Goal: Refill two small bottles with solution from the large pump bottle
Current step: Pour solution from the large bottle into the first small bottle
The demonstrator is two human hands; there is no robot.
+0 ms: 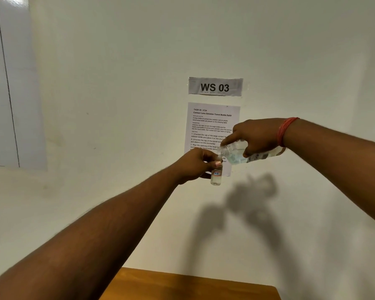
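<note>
At centre frame the left hand (pixel 195 163) pinches a small bottle (pixel 216 177) upright, while the right hand (pixel 258 137) grips the large bottle (pixel 238 153) tipped sideways — its open mouth touching the small one's top — above the worktop (pixel 193 286).

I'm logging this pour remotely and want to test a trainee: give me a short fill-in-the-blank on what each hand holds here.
1. The left hand holds the small bottle ____.
2. The right hand tips the large bottle, whose cap is ____.
3. The sign on the wall reads WS ____.

Missing words: upright; off; 03
</note>
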